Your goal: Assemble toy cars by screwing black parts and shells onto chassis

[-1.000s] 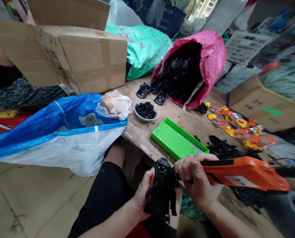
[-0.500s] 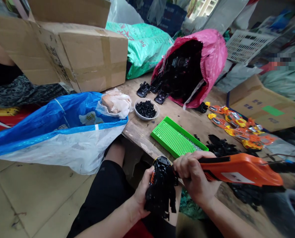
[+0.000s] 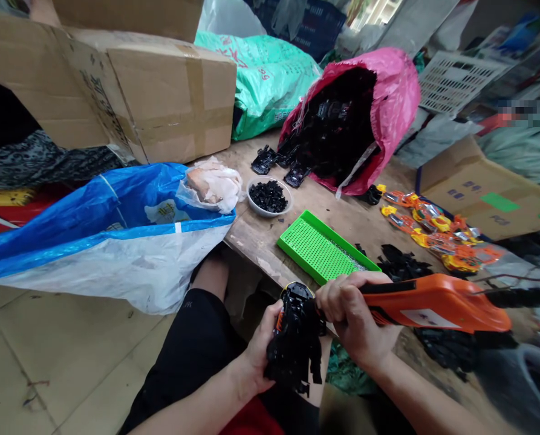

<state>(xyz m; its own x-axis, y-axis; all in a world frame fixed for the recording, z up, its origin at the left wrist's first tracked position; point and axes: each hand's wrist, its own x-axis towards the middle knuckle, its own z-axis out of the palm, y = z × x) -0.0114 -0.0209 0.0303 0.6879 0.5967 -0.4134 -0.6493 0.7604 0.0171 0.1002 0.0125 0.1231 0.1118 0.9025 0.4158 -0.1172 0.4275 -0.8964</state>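
Black assembly (image 3: 292, 353): long axis pointing roughly forward
Left fingers (image 3: 270, 317): clasping its left side
Right fingers (image 3: 331, 297): wrapped round orange tool (image 3: 451, 299), beside assembly's far right; tip hidden

The right hand (image 3: 355, 314) hides the tip of the orange power tool (image 3: 437, 302), so its contact with the black toy (image 3: 293, 347) cannot be told. The left hand (image 3: 258, 347) covers the toy's left edge. Left of it, the blue bag (image 3: 88, 211) runs out of view. Beyond the right hand, silvery bits (image 3: 349, 257) are too small to identify.
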